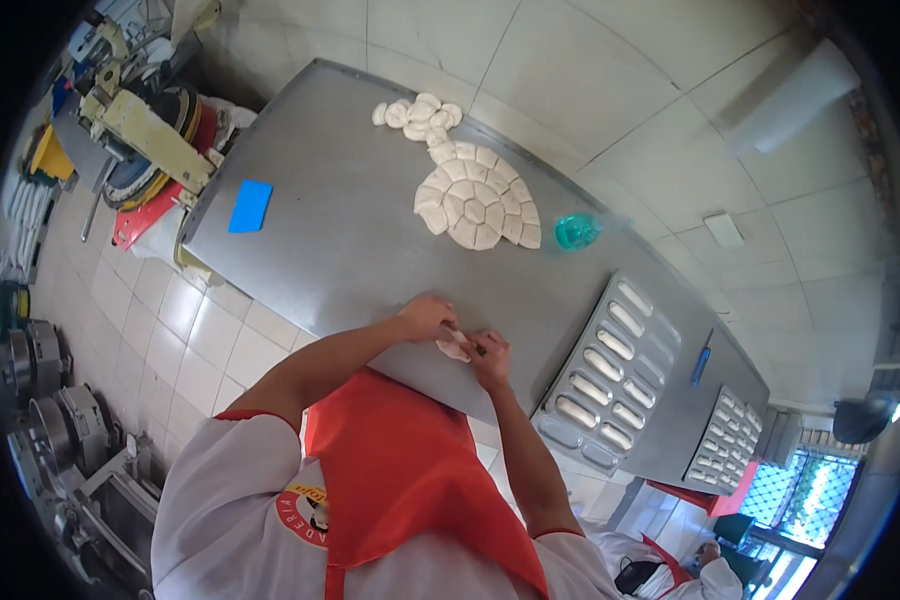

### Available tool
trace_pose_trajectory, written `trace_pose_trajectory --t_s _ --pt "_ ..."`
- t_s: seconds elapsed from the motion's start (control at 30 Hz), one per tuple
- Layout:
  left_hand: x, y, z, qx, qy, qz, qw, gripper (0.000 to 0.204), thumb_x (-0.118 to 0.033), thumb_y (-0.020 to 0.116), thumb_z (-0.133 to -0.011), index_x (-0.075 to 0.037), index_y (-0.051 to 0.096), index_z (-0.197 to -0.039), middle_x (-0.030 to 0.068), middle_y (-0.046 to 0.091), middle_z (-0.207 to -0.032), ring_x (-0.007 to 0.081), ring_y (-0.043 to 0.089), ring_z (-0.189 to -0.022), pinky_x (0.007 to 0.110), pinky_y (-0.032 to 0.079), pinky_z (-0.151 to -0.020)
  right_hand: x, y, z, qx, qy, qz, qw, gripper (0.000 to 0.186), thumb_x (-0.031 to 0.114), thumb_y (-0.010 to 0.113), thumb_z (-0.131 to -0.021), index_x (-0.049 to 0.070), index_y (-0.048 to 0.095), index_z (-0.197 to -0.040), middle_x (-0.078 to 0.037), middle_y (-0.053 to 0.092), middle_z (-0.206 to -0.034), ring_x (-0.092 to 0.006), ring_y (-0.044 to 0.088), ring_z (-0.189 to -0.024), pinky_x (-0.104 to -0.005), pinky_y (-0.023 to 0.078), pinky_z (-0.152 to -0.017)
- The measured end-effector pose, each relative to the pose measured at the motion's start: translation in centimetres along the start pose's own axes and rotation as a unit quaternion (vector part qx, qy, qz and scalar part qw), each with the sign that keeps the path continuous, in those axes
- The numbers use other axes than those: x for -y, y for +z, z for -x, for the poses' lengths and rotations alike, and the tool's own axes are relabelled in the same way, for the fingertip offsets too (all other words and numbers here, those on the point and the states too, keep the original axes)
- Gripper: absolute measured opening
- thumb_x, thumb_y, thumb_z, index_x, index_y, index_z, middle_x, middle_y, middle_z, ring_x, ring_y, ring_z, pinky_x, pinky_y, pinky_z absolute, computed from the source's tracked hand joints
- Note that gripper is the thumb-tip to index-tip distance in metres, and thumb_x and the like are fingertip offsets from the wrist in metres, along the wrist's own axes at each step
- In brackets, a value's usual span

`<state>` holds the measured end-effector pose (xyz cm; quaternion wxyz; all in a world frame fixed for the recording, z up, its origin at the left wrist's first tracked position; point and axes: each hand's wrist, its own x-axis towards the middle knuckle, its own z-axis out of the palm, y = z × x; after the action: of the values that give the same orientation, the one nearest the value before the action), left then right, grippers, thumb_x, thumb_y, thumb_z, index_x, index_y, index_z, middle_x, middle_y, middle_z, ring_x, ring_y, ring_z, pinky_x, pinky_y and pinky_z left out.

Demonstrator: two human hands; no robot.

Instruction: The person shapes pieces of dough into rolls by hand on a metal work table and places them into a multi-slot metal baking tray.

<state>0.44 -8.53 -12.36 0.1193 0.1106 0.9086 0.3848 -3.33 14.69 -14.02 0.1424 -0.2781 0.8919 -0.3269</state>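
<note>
Head view, both hands' fingers pinching dough piece (pixel 453 347) at steel table's (pixel 330 250) near edge, bare steel beyond.

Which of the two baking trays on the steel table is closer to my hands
The larger-looking perforated tray, just right of your right hand. It holds rolled dough pieces in rows. The second tray lies farther right, beyond the blue tool.

A small, pale, soft lump of raw dough (pixel 453 347) lay flattened at the near edge of the steel table (pixel 330 250), pinched between both hands (pixel 460 335), partly hidden.
</note>
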Motion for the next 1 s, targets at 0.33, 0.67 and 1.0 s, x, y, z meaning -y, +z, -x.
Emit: trace_pose_trajectory --t_s 0.33,0.67,1.0 --pt "0.6 0.7 0.3 0.005 -0.005 0.016 1.000 0.030 -0.040 0.074 -0.075 -0.014 0.070 -0.090 0.0059 0.065 -0.103 0.0266 0.058 -0.101 0.039 0.049 -0.089 1.3 0.3 -0.3 0.006 -0.010 0.079 0.997 0.047 0.037 0.075 -0.081 0.020 0.066 -0.124 -0.001 0.060 -0.090 -0.0227 0.059 -0.092 -0.0430 0.035 -0.088" --pt "1.2 3.0 1.0 -0.070 0.078 -0.053 0.993 0.037 -0.049 0.074 -0.074 -0.015 0.068 -0.088 0.0028 0.065 -0.099 0.0243 0.058 -0.102 0.038 0.046 -0.091 2.1 1.2 1.3 -0.044 -0.069 0.154 0.985 0.051 0.045 0.078 -0.075 0.024 0.065 -0.120 0.000 0.058 -0.094 -0.0210 0.057 -0.097 -0.0430 0.035 -0.087" --pt "1.2 3.5 2.6 -0.117 0.092 -0.078 0.986 0.038 -0.052 0.068 -0.079 -0.018 0.069 -0.094 0.0023 0.065 -0.099 0.0229 0.060 -0.101 0.039 0.041 -0.094 2.2 1.1 1.6 -0.022 -0.086 0.136 0.987 0.047 0.039 0.083 -0.070 0.020 0.070 -0.111 -0.001 0.057 -0.096 -0.0219 0.058 -0.091 -0.0421 0.036 -0.084"
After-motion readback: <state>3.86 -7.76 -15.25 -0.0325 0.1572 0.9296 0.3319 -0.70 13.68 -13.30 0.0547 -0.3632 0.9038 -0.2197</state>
